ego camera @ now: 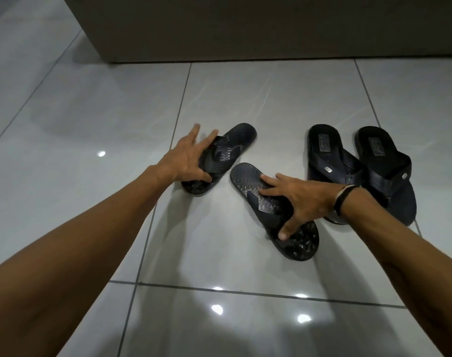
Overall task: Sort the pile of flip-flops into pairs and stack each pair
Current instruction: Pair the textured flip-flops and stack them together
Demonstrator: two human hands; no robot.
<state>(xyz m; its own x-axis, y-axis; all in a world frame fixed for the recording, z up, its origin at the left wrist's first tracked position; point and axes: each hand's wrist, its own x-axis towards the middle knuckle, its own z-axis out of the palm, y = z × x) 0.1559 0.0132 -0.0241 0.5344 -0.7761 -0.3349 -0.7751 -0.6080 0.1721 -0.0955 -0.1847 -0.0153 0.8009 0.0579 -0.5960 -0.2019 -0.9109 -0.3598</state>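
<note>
The left hand point(186, 161) had its grip spread over the strap of one wave-patterned flip-flop point(227, 148) at frame centre, thumb on its studded toe end, not yet clenched. The right hand point(301, 199) pressed its mate point(250, 186) just below likewise, splayed. To stack well, I judged, pinch each sole by its edges, then align heels and toes. Both looked like flexible, ridged rubber. At right a smoother, wide-strapped pair point(359, 166) lay side by side on the glossy tiled floor point(91, 124).

Bare floor point(96, 140) open left and near, dark cabinet base point(245, 29) blocks far side, paired flip-flops point(361, 171) crowd right
</note>
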